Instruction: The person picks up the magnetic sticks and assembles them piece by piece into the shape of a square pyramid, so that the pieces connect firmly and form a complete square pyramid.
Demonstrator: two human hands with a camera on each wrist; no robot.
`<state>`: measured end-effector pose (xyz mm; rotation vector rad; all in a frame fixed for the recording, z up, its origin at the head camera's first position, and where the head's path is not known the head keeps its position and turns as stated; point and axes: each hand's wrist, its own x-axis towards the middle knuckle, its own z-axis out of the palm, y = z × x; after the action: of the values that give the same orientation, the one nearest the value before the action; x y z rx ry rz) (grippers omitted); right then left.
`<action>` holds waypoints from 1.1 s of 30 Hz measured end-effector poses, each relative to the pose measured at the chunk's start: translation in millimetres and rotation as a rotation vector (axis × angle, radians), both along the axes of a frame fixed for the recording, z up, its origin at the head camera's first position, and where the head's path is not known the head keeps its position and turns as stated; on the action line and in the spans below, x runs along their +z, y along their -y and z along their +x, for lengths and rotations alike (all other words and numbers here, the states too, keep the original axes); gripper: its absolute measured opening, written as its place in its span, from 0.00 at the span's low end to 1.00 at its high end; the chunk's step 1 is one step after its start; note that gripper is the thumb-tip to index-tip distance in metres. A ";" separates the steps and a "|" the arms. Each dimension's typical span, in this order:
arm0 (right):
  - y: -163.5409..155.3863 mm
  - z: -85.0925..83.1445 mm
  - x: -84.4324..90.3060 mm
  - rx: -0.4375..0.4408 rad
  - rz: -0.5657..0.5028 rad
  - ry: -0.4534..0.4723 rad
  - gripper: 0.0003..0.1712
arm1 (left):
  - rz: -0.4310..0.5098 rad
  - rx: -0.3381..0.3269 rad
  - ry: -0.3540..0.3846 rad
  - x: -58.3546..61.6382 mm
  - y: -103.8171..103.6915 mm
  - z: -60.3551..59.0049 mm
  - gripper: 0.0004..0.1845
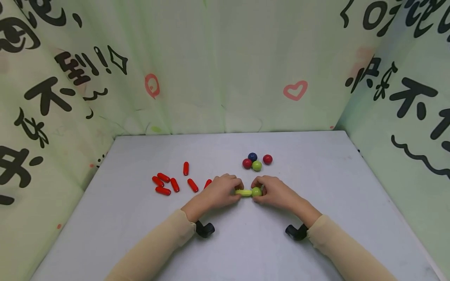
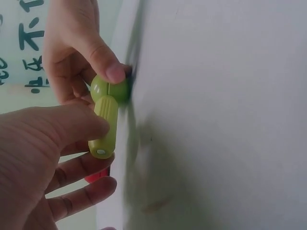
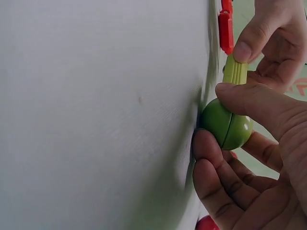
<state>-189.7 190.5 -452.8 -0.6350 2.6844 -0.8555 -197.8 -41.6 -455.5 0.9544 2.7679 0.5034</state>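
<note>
In the head view my left hand (image 1: 223, 190) pinches a yellow-green ribbed rod (image 1: 243, 192) between thumb and fingers. My right hand (image 1: 275, 192) holds a glossy green ball (image 1: 257, 191) at the rod's right end. Rod and ball meet end to end, just above or on the tabletop; I cannot tell which. A small silvery disc shows on the rod's free end in the left wrist view, where the left thumb lies across the rod (image 2: 108, 112). A seam runs round the green ball (image 3: 221, 122) in the right wrist view.
Several red rods (image 1: 163, 191) lie scattered left of my left hand, one partly hidden by it. Beyond the hands sit a blue ball (image 1: 252, 157), another green ball (image 1: 257, 166) and two red balls (image 1: 267, 159). Printed curtains (image 1: 225, 70) enclose the white table (image 1: 246, 249).
</note>
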 end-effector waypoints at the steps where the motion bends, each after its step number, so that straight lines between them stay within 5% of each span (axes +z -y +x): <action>1: 0.0 0.1 -0.1 -0.003 0.002 0.001 0.16 | -0.004 -0.001 -0.001 0.0 -0.1 -0.6 0.11; 8: -1.0 -0.9 -3.7 -0.017 -0.003 0.010 0.18 | 0.042 -0.033 0.042 2.8 2.0 -8.8 0.08; 15: -1.7 0.8 -5.0 -0.047 -0.010 0.030 0.19 | 0.167 -0.022 0.117 4.1 -2.4 -31.5 0.08; 26: -2.9 2.1 -6.2 -0.051 -0.028 0.026 0.18 | 0.057 0.027 -0.117 1.3 -18.0 -59.3 0.08; 33: -2.1 2.1 -5.2 -0.053 -0.021 0.036 0.20 | -0.014 0.077 -0.201 -4.2 -21.9 -65.0 0.20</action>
<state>-187.6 192.5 -458.0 -0.5499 2.6745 -0.9015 -262.8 -19.7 -459.7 0.9465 2.9924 0.4202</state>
